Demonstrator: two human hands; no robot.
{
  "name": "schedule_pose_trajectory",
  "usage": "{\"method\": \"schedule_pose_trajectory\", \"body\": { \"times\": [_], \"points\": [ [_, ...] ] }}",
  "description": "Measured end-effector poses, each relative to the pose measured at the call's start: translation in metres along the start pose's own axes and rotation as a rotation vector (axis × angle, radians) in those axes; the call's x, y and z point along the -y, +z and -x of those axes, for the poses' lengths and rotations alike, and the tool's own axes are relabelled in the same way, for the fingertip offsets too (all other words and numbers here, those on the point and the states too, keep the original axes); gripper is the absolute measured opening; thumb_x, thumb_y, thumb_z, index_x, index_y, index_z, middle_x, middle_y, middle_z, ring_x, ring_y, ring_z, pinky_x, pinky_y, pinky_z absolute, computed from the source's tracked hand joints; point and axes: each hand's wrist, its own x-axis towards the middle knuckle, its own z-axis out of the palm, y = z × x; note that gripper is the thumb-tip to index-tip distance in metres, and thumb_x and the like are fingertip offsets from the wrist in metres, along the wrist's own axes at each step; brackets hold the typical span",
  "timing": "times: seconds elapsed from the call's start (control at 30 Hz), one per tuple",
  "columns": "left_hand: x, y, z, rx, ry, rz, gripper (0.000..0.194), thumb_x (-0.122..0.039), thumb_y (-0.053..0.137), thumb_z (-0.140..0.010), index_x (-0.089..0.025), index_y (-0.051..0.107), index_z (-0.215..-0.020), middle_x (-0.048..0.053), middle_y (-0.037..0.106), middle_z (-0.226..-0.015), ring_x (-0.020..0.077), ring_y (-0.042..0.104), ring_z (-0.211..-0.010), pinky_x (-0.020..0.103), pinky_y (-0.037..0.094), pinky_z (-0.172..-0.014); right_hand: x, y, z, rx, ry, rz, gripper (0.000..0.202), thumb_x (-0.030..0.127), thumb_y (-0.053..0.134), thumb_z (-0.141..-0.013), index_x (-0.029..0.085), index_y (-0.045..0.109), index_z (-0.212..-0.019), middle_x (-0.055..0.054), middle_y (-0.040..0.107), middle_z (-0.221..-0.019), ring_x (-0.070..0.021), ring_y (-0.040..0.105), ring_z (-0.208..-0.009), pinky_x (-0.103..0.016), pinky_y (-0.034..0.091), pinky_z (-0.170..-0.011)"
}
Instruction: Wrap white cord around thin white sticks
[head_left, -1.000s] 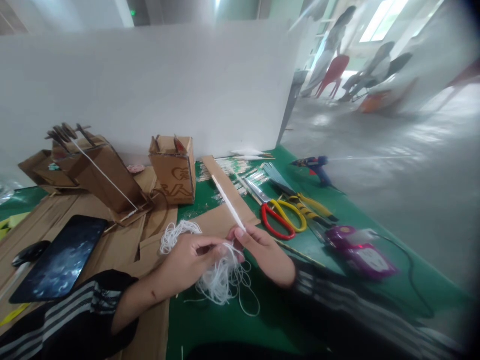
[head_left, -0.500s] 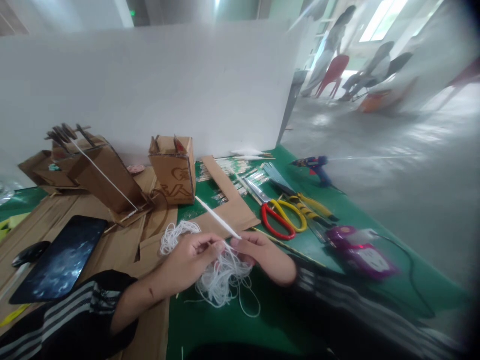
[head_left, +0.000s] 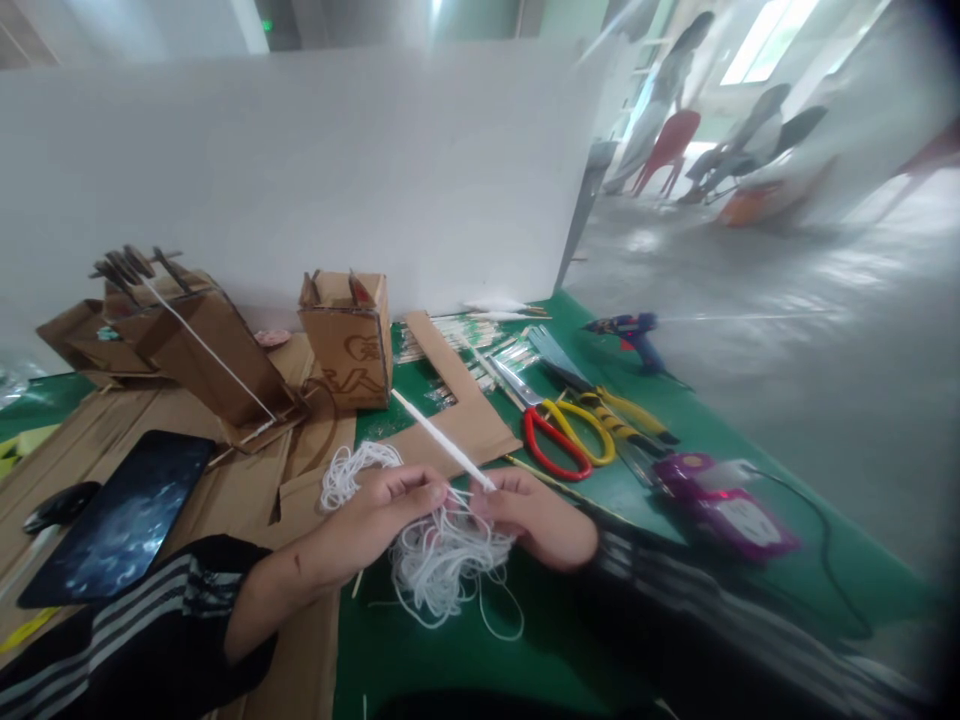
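A thin white rod (head_left: pixel 441 437), which looks wrapped in string, slants up and left from my right hand (head_left: pixel 536 512), whose thumb and fingers pinch its lower end. My left hand (head_left: pixel 390 515) is closed on white string just left of it. Below and between both hands hangs a loose tangle of white string (head_left: pixel 442 570). Another coil of white string (head_left: pixel 356 470) lies behind my left hand, on a flat piece of cardboard (head_left: pixel 420 447).
Cardboard box (head_left: pixel 349 350) and taller cardboard structure (head_left: pixel 217 350) stand at the back left. A tablet (head_left: pixel 124 520) lies left. Scissors (head_left: pixel 559 445), pliers (head_left: pixel 615 415), a glue gun (head_left: pixel 630 335) and a purple power strip (head_left: pixel 727 505) lie right. People sit and stand beyond.
The lower end of the white rod and my right hand have shifted slightly down and right. The string tangle has moved a little. My left hand has barely moved.
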Motion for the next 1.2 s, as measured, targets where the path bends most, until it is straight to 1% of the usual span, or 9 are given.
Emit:
{"method": "schedule_pose_trajectory", "body": {
  "times": [0.13,0.3,0.37,0.47,0.53,0.63,0.73,0.97,1.2],
  "points": [
    [0.0055,-0.0011,-0.0019,0.003,-0.033,0.090,0.026,-0.042,0.062,-0.083,-0.015,0.063,-0.083,-0.002,0.058,-0.070,0.0079,0.051,-0.058,0.019,0.038,-0.055,-0.0001,0.0006,0.0002,-0.019,-0.020,-0.026,0.029,0.034,0.069,-0.067,0.017,0.052,-0.050,0.008,0.038,-0.043,-0.0043,0.025,-0.038,-0.023,0.012,-0.042],
    [0.0059,-0.0029,-0.0017,-0.014,-0.036,0.083,0.023,-0.038,0.063,-0.084,-0.015,0.065,-0.088,0.000,0.060,-0.075,0.0085,0.053,-0.063,0.020,0.040,-0.061,-0.0014,-0.0008,-0.0007,-0.043,-0.040,-0.023,0.036,0.041,0.067,-0.073,0.016,0.053,-0.052,0.009,0.033,-0.039,-0.0042,0.024,-0.037,-0.023,0.015,-0.042],
    [0.0034,-0.0026,-0.0013,-0.017,-0.016,0.017,0.021,-0.035,0.062,-0.084,-0.015,0.065,-0.089,-0.001,0.060,-0.073,0.0088,0.052,-0.063,0.020,0.040,-0.061,-0.0005,-0.0002,-0.0006,-0.057,-0.045,-0.027,0.035,0.044,0.069,-0.072,0.016,0.054,-0.058,0.009,0.039,-0.042,-0.0044,0.029,-0.039,-0.021,0.020,-0.043],
    [-0.0003,-0.0013,-0.0021,-0.028,0.040,-0.085,0.022,-0.036,0.064,-0.082,-0.015,0.066,-0.090,-0.001,0.060,-0.073,0.0104,0.053,-0.064,0.022,0.042,-0.063,0.0025,0.0028,0.0003,-0.080,-0.053,0.063,0.038,0.045,0.079,-0.064,0.015,0.056,-0.067,0.006,0.051,-0.054,-0.0058,0.040,-0.047,-0.021,0.029,-0.049],
    [-0.0009,-0.0007,-0.0033,-0.042,0.080,-0.127,0.023,-0.035,0.067,-0.080,-0.015,0.066,-0.091,0.000,0.062,-0.075,0.0118,0.055,-0.066,0.024,0.043,-0.064,0.0044,0.0053,0.0011,-0.089,-0.057,0.159,0.041,0.044,0.083,-0.058,0.015,0.056,-0.071,0.005,0.053,-0.058,-0.0069,0.043,-0.051,-0.022,0.033,-0.052],
    [0.0009,-0.0011,-0.0049,-0.068,0.120,-0.170,0.023,-0.033,0.071,-0.076,-0.015,0.066,-0.090,0.000,0.063,-0.074,0.0135,0.057,-0.069,0.024,0.044,-0.065,0.0053,0.0077,0.0020,-0.102,-0.059,0.228,0.042,0.044,0.083,-0.058,0.015,0.056,-0.073,0.005,0.054,-0.060,-0.0076,0.044,-0.054,-0.023,0.035,-0.054],
    [0.0024,-0.0023,-0.0051,-0.085,0.104,-0.185,0.026,-0.035,0.070,-0.077,-0.015,0.068,-0.092,0.002,0.065,-0.076,0.0143,0.058,-0.069,0.025,0.045,-0.065,0.0036,0.0069,0.0020,-0.117,-0.068,0.241,0.040,0.045,0.081,-0.061,0.015,0.055,-0.072,0.005,0.052,-0.060,-0.0077,0.044,-0.053,-0.023,0.034,-0.053],
    [-0.0017,-0.0005,-0.0009,-0.120,0.007,-0.069,0.034,-0.041,0.062,-0.083,-0.016,0.072,-0.105,0.000,0.060,-0.063,0.0106,0.050,-0.060,0.022,0.039,-0.058,-0.0014,0.0011,0.0007,-0.065,-0.126,0.207,0.037,0.045,0.076,-0.067,0.016,0.053,-0.073,0.006,0.048,-0.058,-0.0074,0.040,-0.051,-0.022,0.030,-0.051],
    [-0.0014,-0.0010,-0.0030,-0.107,0.064,-0.158,0.033,-0.038,0.067,-0.079,-0.020,0.073,-0.106,0.006,0.071,-0.089,0.0133,0.055,-0.068,0.024,0.043,-0.063,0.0036,0.0068,0.0023,-0.067,-0.119,0.194,0.035,0.037,0.080,-0.066,0.015,0.058,-0.082,0.003,0.056,-0.068,-0.0092,0.048,-0.059,-0.024,0.039,-0.059]
  ]
}}
